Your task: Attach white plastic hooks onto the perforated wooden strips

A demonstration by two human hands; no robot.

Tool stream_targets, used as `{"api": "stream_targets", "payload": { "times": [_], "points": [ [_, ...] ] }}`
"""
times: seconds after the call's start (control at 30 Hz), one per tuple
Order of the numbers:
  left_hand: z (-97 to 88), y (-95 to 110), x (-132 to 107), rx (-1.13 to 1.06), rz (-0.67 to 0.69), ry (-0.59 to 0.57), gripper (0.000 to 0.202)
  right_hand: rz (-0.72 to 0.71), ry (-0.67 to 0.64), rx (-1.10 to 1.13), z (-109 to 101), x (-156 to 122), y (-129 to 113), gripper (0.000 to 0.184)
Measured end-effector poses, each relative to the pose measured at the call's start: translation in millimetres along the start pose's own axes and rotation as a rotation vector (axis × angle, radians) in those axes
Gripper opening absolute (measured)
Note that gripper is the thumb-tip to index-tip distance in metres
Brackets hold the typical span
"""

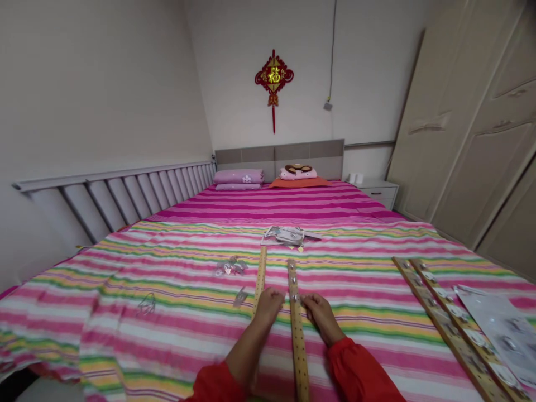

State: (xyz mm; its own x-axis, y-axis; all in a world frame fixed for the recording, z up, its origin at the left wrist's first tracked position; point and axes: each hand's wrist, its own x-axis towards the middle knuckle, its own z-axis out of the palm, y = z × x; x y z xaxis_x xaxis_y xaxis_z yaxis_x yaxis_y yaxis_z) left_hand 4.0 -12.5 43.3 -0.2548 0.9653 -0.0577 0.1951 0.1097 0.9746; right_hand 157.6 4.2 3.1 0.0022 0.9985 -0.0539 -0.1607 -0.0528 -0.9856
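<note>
Two long pale wooden strips with rows of holes lie lengthwise on a striped bedsheet. My left hand rests curled on the left strip, fingers closed towards the gap between the strips. My right hand is pinched at the right strip, by a small clear piece fixed on it. Both sleeves are red. What the fingertips hold is too small to name.
Small clear packets and a pile of opened bags lie ahead. Two more strips carrying clear pieces and a plastic sheet are at the right. Pillows, a nightstand, a wardrobe.
</note>
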Motion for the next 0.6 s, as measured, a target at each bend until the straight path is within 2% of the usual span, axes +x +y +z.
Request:
{"api": "stream_targets", "payload": {
  "times": [0.07, 0.17, 0.27, 0.37, 0.43, 0.6],
  "points": [
    [-27.5, -1, -14, -0.003, 0.119, 0.061, 0.017, 0.009, 0.001, 0.014, -1, -2, 0, 0.032],
    [-69.7, -11, -26, 0.059, 0.280, 0.251, 0.018, 0.016, 0.012, 0.032, -2, -3, 0, 0.031],
    [-98.6, -26, -31, 0.253, 0.403, 0.391, 0.017, 0.016, 0.026, 0.042, -1, -4, 1, 0.033],
    [-107.9, -39, -33, 0.429, 0.512, 0.421, 0.010, 0.013, 0.035, 0.048, -1, -4, 0, 0.035],
    [-106.8, -43, -33, 0.474, 0.525, 0.435, 0.010, 0.009, 0.041, 0.049, -1, -5, -2, 0.036],
    [-103.2, -47, -27, 0.402, 0.486, 0.492, 0.010, -0.012, 0.074, 0.033, -1, -10, -10, 0.037]
  ]
}}
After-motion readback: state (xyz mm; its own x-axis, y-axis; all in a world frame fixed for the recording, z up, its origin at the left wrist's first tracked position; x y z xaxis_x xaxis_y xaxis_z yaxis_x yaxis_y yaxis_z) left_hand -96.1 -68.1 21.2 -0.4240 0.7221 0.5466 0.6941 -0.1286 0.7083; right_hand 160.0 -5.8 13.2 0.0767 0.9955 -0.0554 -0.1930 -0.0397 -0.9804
